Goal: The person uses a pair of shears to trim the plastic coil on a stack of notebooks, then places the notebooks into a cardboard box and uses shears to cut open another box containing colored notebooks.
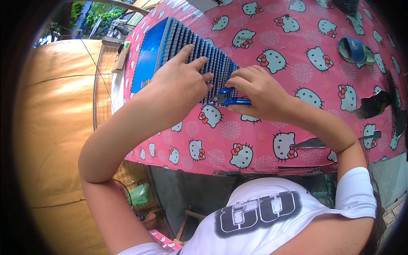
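A stack of spiral notebooks (149, 51) with a glossy blue cover lies on the table, its wire-bound edges stepped in a slanting row. Over the bound edges my left hand (180, 83) rests with fingers spread, pressing on the stack. My right hand (261, 91) is closed around blue-handled pliers (239, 101) at the stack's near right corner. The pliers' metal jaws point left, at the lowest coils. Whether the jaws touch a wire is too small to tell.
The table has a pink cat-patterned cover (231, 129), torn in dark patches at the right. A blue roll-like object (356, 51) lies at the far right. Left of the table are wire mesh (102, 85) and a tan sheet (59, 127). A green plastic bag (139, 194) sits below.
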`<state>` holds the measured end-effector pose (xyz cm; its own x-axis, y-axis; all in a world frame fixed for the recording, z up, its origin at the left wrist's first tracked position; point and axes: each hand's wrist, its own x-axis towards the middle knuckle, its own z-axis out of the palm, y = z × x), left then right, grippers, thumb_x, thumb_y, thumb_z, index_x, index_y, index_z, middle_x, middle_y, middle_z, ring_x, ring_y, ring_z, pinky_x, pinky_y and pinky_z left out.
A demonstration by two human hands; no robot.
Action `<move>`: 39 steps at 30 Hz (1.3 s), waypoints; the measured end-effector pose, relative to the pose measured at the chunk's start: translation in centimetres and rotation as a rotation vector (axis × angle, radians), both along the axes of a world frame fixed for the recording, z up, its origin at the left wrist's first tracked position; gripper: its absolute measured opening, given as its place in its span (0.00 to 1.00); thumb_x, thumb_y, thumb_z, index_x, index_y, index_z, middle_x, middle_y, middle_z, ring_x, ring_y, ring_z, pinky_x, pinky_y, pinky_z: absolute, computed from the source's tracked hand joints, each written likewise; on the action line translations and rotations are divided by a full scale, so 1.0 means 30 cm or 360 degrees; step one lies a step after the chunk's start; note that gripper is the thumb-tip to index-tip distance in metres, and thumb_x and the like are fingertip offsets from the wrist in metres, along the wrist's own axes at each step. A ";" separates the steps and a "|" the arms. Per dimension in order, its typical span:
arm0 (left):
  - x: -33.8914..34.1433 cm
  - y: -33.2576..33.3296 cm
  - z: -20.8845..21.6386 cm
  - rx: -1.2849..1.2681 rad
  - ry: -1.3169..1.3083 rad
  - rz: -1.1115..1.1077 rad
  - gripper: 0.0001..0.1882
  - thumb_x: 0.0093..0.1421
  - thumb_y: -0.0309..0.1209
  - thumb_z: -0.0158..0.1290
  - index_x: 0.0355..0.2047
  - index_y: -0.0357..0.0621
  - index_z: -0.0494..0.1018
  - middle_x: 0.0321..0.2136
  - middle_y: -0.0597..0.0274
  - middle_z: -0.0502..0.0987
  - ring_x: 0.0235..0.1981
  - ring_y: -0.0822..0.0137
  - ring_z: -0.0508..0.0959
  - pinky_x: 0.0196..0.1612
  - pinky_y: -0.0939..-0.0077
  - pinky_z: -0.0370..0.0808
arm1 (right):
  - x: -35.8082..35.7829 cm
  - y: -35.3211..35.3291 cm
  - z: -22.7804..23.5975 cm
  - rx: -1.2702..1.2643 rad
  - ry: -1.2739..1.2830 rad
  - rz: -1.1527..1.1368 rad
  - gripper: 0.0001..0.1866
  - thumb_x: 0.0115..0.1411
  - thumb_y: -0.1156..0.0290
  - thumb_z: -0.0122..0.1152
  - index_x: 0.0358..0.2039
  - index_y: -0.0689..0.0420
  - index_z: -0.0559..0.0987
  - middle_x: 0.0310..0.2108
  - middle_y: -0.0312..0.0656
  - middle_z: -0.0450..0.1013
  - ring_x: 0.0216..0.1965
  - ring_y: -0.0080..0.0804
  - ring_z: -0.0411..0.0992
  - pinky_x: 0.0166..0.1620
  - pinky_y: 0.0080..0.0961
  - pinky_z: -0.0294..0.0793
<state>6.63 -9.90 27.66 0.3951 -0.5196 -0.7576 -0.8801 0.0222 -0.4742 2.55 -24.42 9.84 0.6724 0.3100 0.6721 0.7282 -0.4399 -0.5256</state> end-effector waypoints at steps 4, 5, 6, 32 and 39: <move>0.000 -0.003 0.004 -0.0002 -0.0002 -0.0011 0.27 0.50 0.27 0.53 0.53 0.55 0.70 0.58 0.70 0.66 0.63 0.63 0.58 0.66 0.54 0.46 | 0.019 0.021 0.001 0.0141 0.0142 0.0111 0.20 0.44 0.60 0.69 0.33 0.59 0.76 0.29 0.43 0.72 0.31 0.40 0.72 0.37 0.35 0.70; 0.000 -0.006 0.006 0.0007 -0.0003 -0.0007 0.27 0.50 0.28 0.53 0.53 0.55 0.70 0.58 0.70 0.66 0.63 0.63 0.58 0.66 0.54 0.46 | 0.026 0.013 0.006 0.0231 0.0507 0.0298 0.19 0.45 0.59 0.69 0.30 0.60 0.77 0.27 0.44 0.72 0.29 0.39 0.72 0.34 0.34 0.71; -0.001 -0.013 0.009 0.0013 -0.0005 -0.0008 0.27 0.51 0.28 0.53 0.54 0.55 0.70 0.58 0.70 0.66 0.63 0.63 0.58 0.66 0.54 0.46 | 0.034 0.002 0.014 0.0318 0.0873 0.0482 0.18 0.46 0.58 0.69 0.28 0.60 0.77 0.24 0.44 0.73 0.27 0.37 0.73 0.32 0.33 0.72; 0.001 0.016 -0.095 -0.0185 0.0033 -0.0077 0.27 0.50 0.34 0.57 0.53 0.48 0.70 0.58 0.65 0.66 0.61 0.62 0.60 0.63 0.56 0.50 | 0.038 -0.006 0.000 0.0142 0.1115 0.0471 0.21 0.47 0.54 0.69 0.27 0.60 0.75 0.25 0.43 0.72 0.27 0.34 0.72 0.29 0.31 0.69; -0.004 0.003 -0.094 -0.0087 0.0003 0.0007 0.26 0.52 0.34 0.56 0.53 0.48 0.69 0.59 0.65 0.65 0.62 0.63 0.59 0.64 0.57 0.49 | 0.002 0.007 -0.052 -0.0065 0.0000 -0.0037 0.22 0.45 0.57 0.69 0.35 0.57 0.74 0.32 0.43 0.71 0.38 0.40 0.71 0.41 0.38 0.66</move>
<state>6.50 -9.81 24.83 0.3961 -0.5584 -0.7289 -0.8810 -0.0073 -0.4731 2.60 -24.22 8.29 0.6799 0.3213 0.6591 0.7174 -0.4779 -0.5070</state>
